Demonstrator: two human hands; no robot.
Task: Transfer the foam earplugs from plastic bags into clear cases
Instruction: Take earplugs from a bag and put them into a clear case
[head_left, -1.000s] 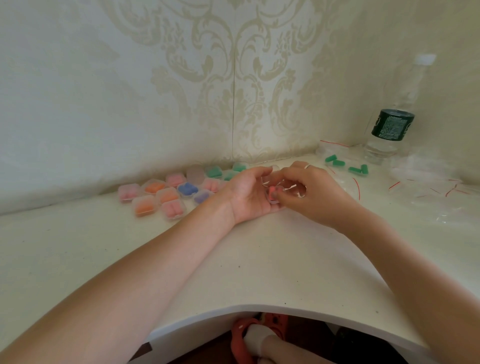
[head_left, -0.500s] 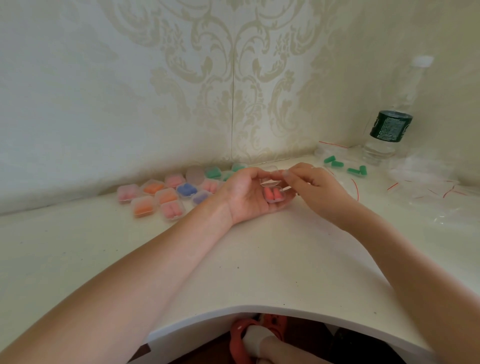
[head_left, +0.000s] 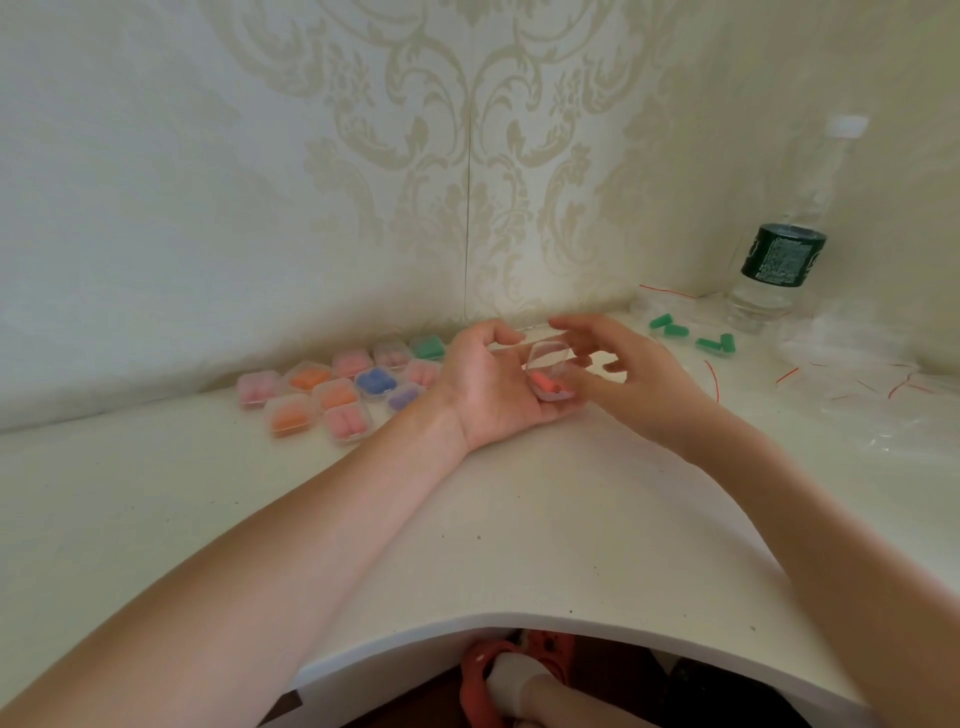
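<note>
Progress looks well past the halfway mark, judging by what sits along the far wall. You have a cluster of closed clear cases (head_left: 332, 395) on the left side of the table (head_left: 519, 519), each already loaded: pink, orange, blue, purple and green pairs show through the lids. I count roughly a dozen, though the ones behind your left wrist are partly hidden, so the tally is uncertain.

Your left hand (head_left: 498, 389) lies palm up on the table near the corner, fingers curled around an open clear case (head_left: 548, 371) that rests in the palm. Two coral earplugs (head_left: 545, 384) lie inside its base, and the lid stands up, not yet snapped down. Your right hand (head_left: 623, 364) hovers just right of that case, fingers spread and loose, holding nothing; its fingertips are at the lid or very near it, and motion blur keeps me from saying which.

What remains: closing this case and setting it with the finished group. Further right, near the water bottle (head_left: 779, 249), four loose green earplugs (head_left: 691, 335) lie on a plastic bag (head_left: 670, 312) with a red seal strip, still to be cased. More plastic bags (head_left: 872, 384) are heaped at the far right; they look empty, but their clear film makes that hard to confirm. No spare empty case shows anywhere on the table.
</note>
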